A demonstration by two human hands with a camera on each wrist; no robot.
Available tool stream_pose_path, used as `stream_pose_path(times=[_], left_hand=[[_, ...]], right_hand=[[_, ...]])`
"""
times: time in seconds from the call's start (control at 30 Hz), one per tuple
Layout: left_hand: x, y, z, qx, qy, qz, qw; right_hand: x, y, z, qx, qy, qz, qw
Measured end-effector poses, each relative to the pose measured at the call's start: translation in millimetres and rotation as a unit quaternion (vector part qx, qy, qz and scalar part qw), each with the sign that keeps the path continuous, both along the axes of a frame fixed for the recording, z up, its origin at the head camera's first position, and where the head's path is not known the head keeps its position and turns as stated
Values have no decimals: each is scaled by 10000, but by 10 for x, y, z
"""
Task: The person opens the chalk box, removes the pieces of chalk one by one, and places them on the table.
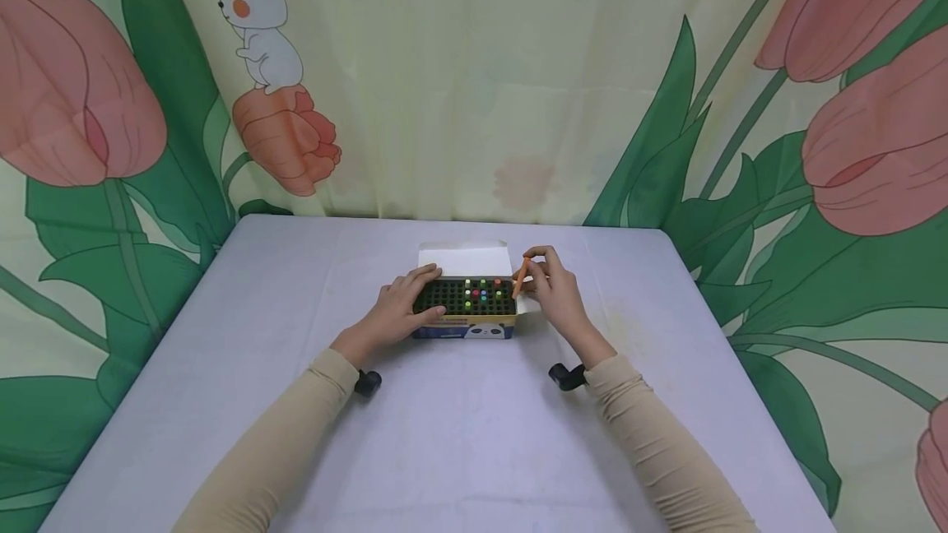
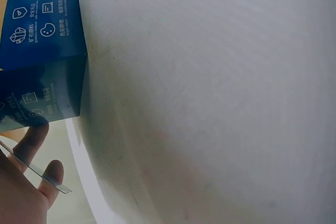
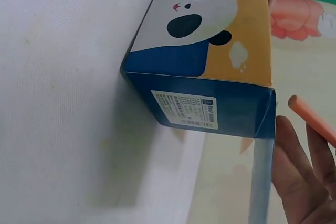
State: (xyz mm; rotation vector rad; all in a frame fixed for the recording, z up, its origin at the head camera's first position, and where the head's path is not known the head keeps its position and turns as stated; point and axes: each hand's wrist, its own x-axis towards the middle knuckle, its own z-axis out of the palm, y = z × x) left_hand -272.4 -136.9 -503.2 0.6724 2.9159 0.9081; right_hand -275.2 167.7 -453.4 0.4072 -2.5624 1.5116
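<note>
A blue and yellow chalk box (image 1: 464,326) with a panda on its front stands on the table. Its lid is up at the back, and a black holder (image 1: 444,294) full of round holes shows inside. Several coloured chalks (image 1: 476,293) stand in the holder's right half. My left hand (image 1: 403,307) grips the box's left end, thumb at the front edge and fingers toward the back. Between thumb and fingers, my right hand (image 1: 555,290) pinches an orange chalk stick (image 1: 522,278), tilted, just over the box's right end. In the right wrist view the chalk's lower end (image 3: 295,101) points toward the box.
A white cloth (image 1: 459,434) covers the table. The raised lid flap (image 1: 464,256) stands behind the holder, and a side flap (image 1: 528,303) sticks out at the right end. Behind the table hangs a curtain (image 1: 459,89) printed with tulips and a rabbit.
</note>
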Motion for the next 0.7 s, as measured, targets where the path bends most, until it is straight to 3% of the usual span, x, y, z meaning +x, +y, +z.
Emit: stream_pose_path(times=[0.3, 0.7], left_hand=[[3, 0, 12, 63, -65, -9, 10000], [12, 0, 20, 59, -155, -5, 9999]], right_hand=[[22, 113, 33, -545, -341, -73, 9979], [13, 305, 65, -575, -711, -164, 9957]])
